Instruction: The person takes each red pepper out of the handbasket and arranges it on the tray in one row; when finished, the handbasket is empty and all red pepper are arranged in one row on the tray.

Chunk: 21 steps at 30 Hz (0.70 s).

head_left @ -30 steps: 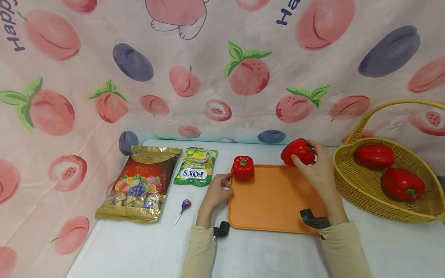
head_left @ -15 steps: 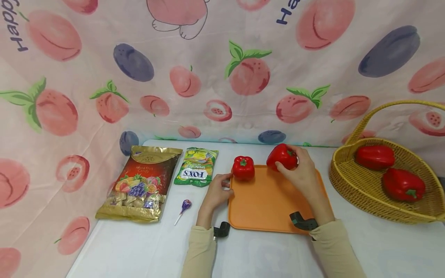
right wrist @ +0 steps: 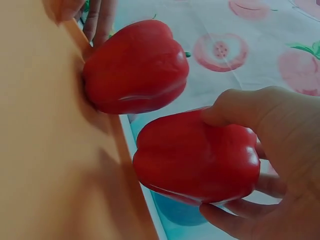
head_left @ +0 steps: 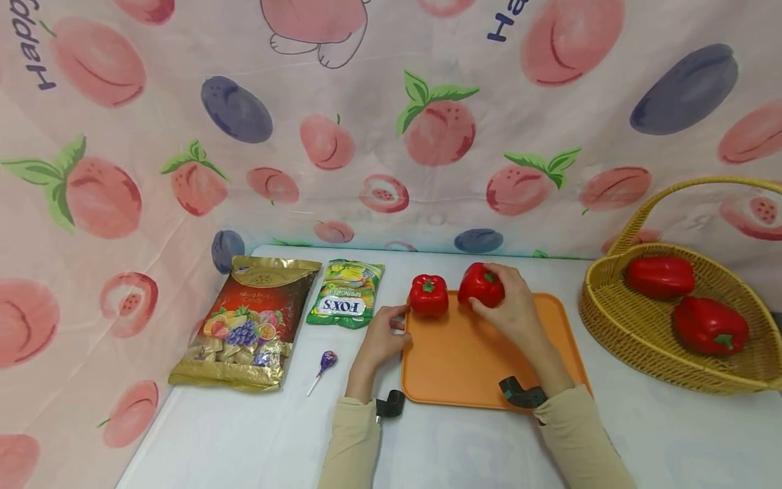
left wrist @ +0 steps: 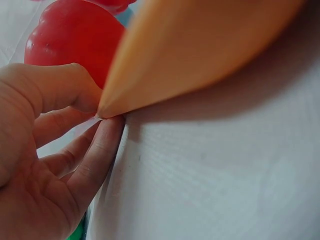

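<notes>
Head view: bright, even, diffuse light, source out of frame; faint, soft shadows on the white table (head_left: pixel 275 435); glints on the candy bag (head_left: pixel 246 326); small print soft. Left wrist: dimmer; tray (left wrist: pixel 205 42) blurred, broad dark shadow beside it. Right wrist: muted, cool cast; highlights on the held pepper (right wrist: pixel 192 157); tray out of focus, with blurred shadows.

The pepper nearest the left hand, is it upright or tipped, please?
Upright: the pepper stands on the tray, stem up.
</notes>
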Available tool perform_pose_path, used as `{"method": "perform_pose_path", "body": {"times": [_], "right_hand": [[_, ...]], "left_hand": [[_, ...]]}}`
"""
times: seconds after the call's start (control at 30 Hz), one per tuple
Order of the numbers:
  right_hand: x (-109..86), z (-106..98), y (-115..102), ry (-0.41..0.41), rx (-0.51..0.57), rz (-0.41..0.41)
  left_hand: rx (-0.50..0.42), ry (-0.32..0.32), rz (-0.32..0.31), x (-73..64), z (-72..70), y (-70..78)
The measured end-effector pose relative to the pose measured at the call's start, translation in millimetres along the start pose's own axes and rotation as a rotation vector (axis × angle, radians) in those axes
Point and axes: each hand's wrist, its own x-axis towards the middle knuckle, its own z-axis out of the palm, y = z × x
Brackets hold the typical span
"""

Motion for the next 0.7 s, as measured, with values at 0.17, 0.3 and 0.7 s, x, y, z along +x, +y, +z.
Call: {"method": "perform_pose_path", "body": {"times": [0.17, 0.3, 0.7], "right_hand": [[0.0, 4.4, 1.4, -0.049, -0.026, -0.005], [0.6, 6.7, 1.8, -0.069, -0.044, -0.015], [-0.5, 10.9, 1.3, -0.121, -0.068, -0.022]], "left_hand": [[0.005, 0.004, 0.006, -0.1, -0.5, 1.0], [0.009, 0.005, -0.001, -0.3, -0.6, 1.7], [0.0, -0.002, -0.022, 0.1, -0.9, 3.4]]}}
